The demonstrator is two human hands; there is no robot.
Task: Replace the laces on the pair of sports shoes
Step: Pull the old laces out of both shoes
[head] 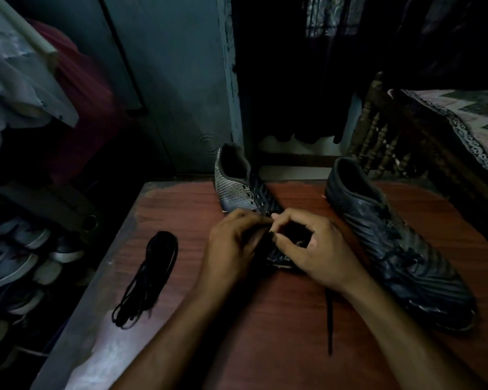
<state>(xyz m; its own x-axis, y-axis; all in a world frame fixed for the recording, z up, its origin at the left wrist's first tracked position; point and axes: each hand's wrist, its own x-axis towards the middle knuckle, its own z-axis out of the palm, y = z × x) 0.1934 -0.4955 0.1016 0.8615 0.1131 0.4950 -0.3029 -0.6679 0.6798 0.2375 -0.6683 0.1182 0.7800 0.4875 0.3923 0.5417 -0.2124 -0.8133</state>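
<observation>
Shoes first: the striped shoe (241, 187) lies at the centre of the frame, heel pointing away, its toe end hidden under both hands. Its upper eyelets look bare, so I judge it only partly threaded, low down near the toe. The dark shoe (392, 240) sits to the right, well apart, and seems to carry a lace across its tongue, though the gloom makes it hard to tell whether that lace is old or new.

The left hand (234, 243) has its fingers curled, thumb and forefinger pinching something at the lowest eyelets. The right hand (304, 246) is curled too, its fingertips meeting the left hand's over the same spot; I take it that both pinch the lace (328, 322), whose free end trails toward the bottom of the frame across the table (265, 347). The pinch itself is too dark to see clearly.

A bundle of black laces (148, 277) lies at lower left of the hands, untouched. Whether it is the removed pair or the spare, I cannot say. My guess: the job is nearer its start than its finish on this shoe, with most eyelets left.

No brand, label or writing can be read anywhere.

Further out, more footwear (26, 263) is piled at far left, clothes (20, 88) hang at upper left, and a bed (462, 122) fills the upper right.
</observation>
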